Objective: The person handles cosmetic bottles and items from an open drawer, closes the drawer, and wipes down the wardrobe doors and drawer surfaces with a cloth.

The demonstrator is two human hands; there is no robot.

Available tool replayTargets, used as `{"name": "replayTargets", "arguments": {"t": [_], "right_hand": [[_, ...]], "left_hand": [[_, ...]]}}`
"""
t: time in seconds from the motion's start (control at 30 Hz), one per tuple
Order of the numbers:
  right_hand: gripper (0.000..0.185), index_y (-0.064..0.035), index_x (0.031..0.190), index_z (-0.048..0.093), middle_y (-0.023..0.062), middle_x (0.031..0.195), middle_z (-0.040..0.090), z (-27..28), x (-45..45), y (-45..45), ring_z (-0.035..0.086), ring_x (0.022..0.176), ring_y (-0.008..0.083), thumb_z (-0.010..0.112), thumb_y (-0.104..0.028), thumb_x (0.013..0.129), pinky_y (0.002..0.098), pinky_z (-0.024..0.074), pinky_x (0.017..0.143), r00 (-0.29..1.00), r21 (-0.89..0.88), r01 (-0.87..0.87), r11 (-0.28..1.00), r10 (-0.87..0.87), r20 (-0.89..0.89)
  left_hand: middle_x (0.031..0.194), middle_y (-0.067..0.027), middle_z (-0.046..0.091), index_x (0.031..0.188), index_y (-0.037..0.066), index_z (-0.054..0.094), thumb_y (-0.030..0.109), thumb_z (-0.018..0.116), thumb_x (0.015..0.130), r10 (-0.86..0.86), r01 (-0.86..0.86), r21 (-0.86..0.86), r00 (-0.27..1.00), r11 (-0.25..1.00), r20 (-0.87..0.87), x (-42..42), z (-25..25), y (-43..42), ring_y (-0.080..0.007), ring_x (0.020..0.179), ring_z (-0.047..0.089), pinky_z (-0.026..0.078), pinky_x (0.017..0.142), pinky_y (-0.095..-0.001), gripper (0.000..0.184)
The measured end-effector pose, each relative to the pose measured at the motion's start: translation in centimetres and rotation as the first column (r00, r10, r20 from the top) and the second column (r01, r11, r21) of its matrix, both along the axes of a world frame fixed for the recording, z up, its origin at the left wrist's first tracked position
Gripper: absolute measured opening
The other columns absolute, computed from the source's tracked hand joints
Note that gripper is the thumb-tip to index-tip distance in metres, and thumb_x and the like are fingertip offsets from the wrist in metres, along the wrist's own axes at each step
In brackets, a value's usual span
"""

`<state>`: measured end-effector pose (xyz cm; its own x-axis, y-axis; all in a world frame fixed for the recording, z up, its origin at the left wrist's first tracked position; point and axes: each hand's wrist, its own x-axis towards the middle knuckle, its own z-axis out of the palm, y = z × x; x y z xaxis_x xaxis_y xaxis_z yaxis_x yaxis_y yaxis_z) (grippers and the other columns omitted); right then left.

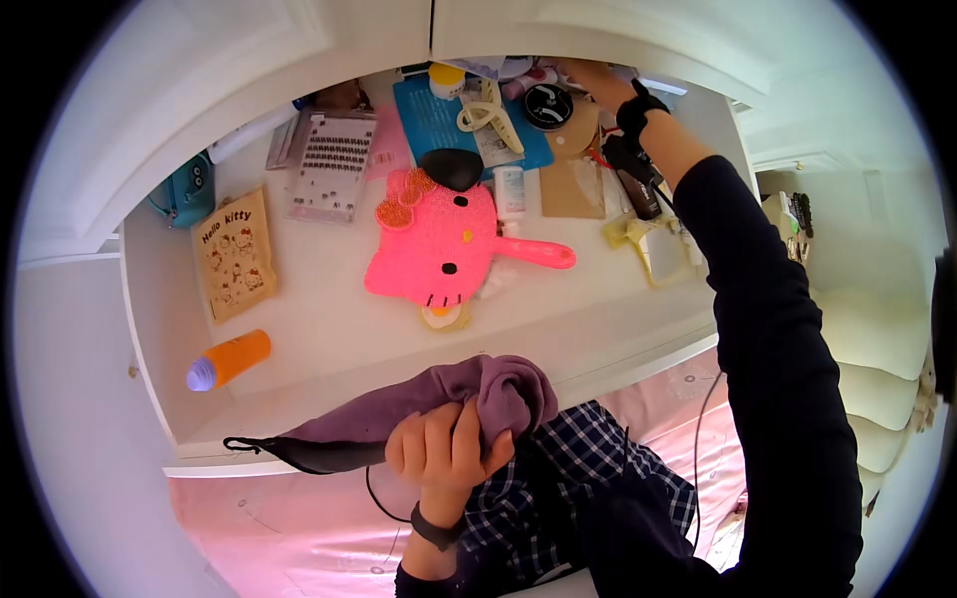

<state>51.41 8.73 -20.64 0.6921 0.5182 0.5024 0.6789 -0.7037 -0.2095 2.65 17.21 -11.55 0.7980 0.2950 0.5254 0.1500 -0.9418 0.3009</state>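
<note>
My left hand [444, 448] is closed round a bundled purple cloth [399, 404] with a black loop at its left end, held over the front edge of the open drawer [329, 349]. My right hand [588, 80] reaches to the back of the drawer, among small items beside a round black container [547, 106]. Its fingers are hidden there, so I cannot tell what it touches. Midway along the drawer lies a pink Hello Kitty mirror or brush [429, 239] with its handle pointing right.
At the left are an orange bottle [234, 360], a Hello Kitty pouch [236, 254] and a teal case [189, 191]. Behind lie a lash tray [334, 164], a blue packet [419, 115] and a hair claw [488, 120]. A dark tube [638, 191] is by my right forearm.
</note>
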Motion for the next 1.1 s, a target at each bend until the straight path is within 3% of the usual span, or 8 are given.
{"name": "replayTargets", "arguments": {"t": [0.3,0.4,0.43,0.6,0.73,0.9,1.0,1.1], "right_hand": [[0.025,-0.0029,0.095,0.059,0.0113,0.083,0.061,1.5,-0.8,-1.1,0.061,0.071,0.0254,0.063,-0.022,0.08,0.037,0.0487,0.065,0.996,-0.053,-0.087,0.995,0.088,0.008],[0.019,-0.0031,0.092,0.059,0.0086,0.079,0.062,3.5,-4.0,-2.1,0.061,0.067,0.0228,0.063,-0.018,0.081,0.0364,0.0488,0.062,0.964,0.058,-0.203,0.978,0.21,-0.163],[0.017,-0.0028,0.09,0.056,0.0064,0.076,0.06,5.4,-7.4,-2.4,0.061,0.066,0.0187,0.063,-0.014,0.081,0.0328,0.0487,0.061,0.891,0.235,-0.194,0.952,0.272,-0.364],[0.02,-0.0059,0.093,0.053,0.0015,0.074,0.057,12.6,-15.9,-5.9,0.059,0.064,0.012,0.066,-0.016,0.082,0.0247,0.0472,0.057,0.578,0.278,-0.237,0.931,0.365,-0.73],[0.025,-0.0066,0.093,0.055,0.0,0.075,0.06,19.2,-23.0,-8.5,0.061,0.065,0.0087,0.069,-0.025,0.083,0.0217,0.046,0.054,0.348,0.366,-0.249,0.897,0.435,-0.83],[0.03,-0.0055,0.091,0.057,0.0007,0.069,0.061,29.8,-34.5,-12.1,0.062,0.062,0.0079,0.071,-0.031,0.081,0.0204,0.0445,0.052,0.245,0.407,-0.281,0.869,0.476,-0.845],[0.029,-0.0056,0.088,0.059,0.0004,0.066,0.06,33.2,-39.6,-14.3,0.058,0.057,0.0068,0.071,-0.032,0.081,0.0194,0.0429,0.05,0.242,0.456,-0.329,0.827,0.541,-0.806],[0.028,-0.0056,0.083,0.059,0.0005,0.066,0.06,34.3,-42.3,-16.0,0.054,0.053,0.0056,0.071,-0.031,0.082,0.019,0.0411,0.049,0.263,0.537,-0.337,0.773,0.625,-0.735]], "left_hand": [[0.088,-0.0043,0.061,0.093,0.009,0.065,0.04,0.053,0.084,0.052,-0.052,0.004,0.999,0.999,-0.011,-0.2,-0.2,-0.7,-0.0224,0.08,0.055,0.041,0.081,-0.0378,0.035],[0.092,-0.0073,0.061,0.107,0.004,0.062,0.035,0.058,0.083,0.044,-0.042,-0.037,0.998,0.998,0.038,0.1,0.5,-0.9,-0.0242,0.083,0.056,0.039,0.086,-0.0385,0.039],[0.092,-0.0084,0.06,0.109,0.004,0.06,0.033,0.059,0.082,0.041,-0.037,-0.079,0.998,0.996,0.05,0.3,0.9,-0.9,-0.0253,0.084,0.056,0.039,0.087,-0.0391,0.04],[0.108,-0.0154,0.054,0.122,0.002,0.05,0.026,0.067,0.078,0.027,-0.011,-0.199,0.997,0.98,0.077,-0.2,3.2,-1.3,-0.0312,0.101,0.051,0.036,0.094,-0.0448,0.053],[0.119,-0.0178,0.051,0.126,0.0,0.045,0.022,0.068,0.078,-0.037,0.077,-0.327,0.991,0.942,0.126,-1.0,6.0,-2.6,-0.0341,0.111,0.047,0.034,0.099,-0.0439,0.058],[0.116,-0.0153,0.054,0.123,0.001,0.047,0.022,0.069,0.079,-0.217,0.38,-0.627,0.921,0.681,0.322,-2.0,9.3,-8.2,-0.0264,0.107,0.052,0.04,0.091,-0.0366,0.053],[0.102,-0.0083,0.058,0.119,0.0,0.05,0.023,0.07,0.081,-0.321,0.458,-0.887,0.85,0.06,0.418,-4.0,11.3,-10.7,-0.0142,0.092,0.055,0.044,0.082,-0.0291,0.049],[0.088,-0.0013,0.058,0.11,0.0,0.054,0.023,0.069,0.082,-0.441,0.473,-0.881,0.788,-0.014,0.43,-6.5,13.5,-12.0,-0.006,0.08,0.052,0.043,0.072,-0.0225,0.039]]}}
